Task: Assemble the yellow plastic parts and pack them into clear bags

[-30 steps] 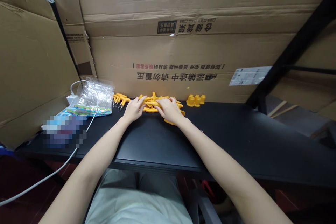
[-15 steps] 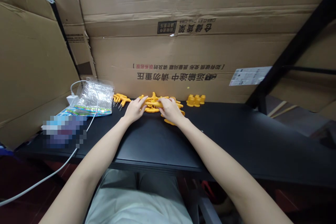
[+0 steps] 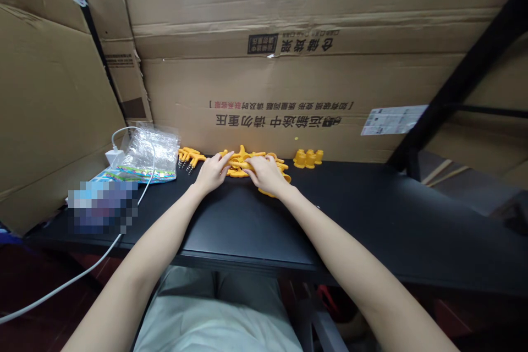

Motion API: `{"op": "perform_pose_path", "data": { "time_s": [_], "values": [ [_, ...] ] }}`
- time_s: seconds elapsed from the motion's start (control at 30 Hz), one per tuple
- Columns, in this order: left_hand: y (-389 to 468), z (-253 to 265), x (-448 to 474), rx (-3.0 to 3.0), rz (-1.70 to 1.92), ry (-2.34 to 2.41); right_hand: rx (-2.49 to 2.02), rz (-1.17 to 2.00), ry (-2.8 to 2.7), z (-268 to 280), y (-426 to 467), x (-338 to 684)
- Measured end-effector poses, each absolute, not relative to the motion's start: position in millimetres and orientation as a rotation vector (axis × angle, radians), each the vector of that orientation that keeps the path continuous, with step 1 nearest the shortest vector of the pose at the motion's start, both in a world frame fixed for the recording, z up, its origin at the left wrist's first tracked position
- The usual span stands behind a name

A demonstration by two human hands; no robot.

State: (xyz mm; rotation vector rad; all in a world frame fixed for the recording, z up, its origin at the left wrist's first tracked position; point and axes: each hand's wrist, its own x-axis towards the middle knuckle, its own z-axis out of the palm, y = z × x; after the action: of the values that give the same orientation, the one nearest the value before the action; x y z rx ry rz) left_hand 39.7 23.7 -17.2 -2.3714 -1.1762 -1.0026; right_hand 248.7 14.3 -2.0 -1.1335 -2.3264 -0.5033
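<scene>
A pile of yellow plastic pieces [image 3: 238, 172] lies on the black tabletop near the cardboard, partly covered by my hands. My left hand [image 3: 212, 171] is at the pile's left side, its fingers curled on a yellow piece. From the right, my right hand [image 3: 267, 172] closes its thumb and fingers on a yellow piece between the two hands; whether both hold the same one is hidden. Left of my left hand lie several yellow corkscrews [image 3: 193, 158] with T-shaped handles and metal spirals. Several yellow cup-shaped parts [image 3: 306, 159] stand upright to the right of the pile.
A clear plastic bag [image 3: 152, 153] and a white charger [image 3: 114, 156] with its cable [image 3: 93, 265] are on the left. Printed cardboard [image 3: 247, 82] stands behind the black table [image 3: 247, 225]. A dark metal post [image 3: 457, 66] slants at the right.
My right hand has shifted slightly left, its thumb and fingers nearer my left hand. My left hand stays almost in place, and the surrounding things have not moved.
</scene>
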Motion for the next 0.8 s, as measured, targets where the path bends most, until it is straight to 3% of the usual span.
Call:
{"op": "perform_pose_path", "data": {
  "time_s": [0.8],
  "values": [
    [19.9,-14.4,39.3,-2.459,-0.970,-1.328,-1.099,-0.458,-2.366,-6.0,19.1,253.6]
  ]
}}
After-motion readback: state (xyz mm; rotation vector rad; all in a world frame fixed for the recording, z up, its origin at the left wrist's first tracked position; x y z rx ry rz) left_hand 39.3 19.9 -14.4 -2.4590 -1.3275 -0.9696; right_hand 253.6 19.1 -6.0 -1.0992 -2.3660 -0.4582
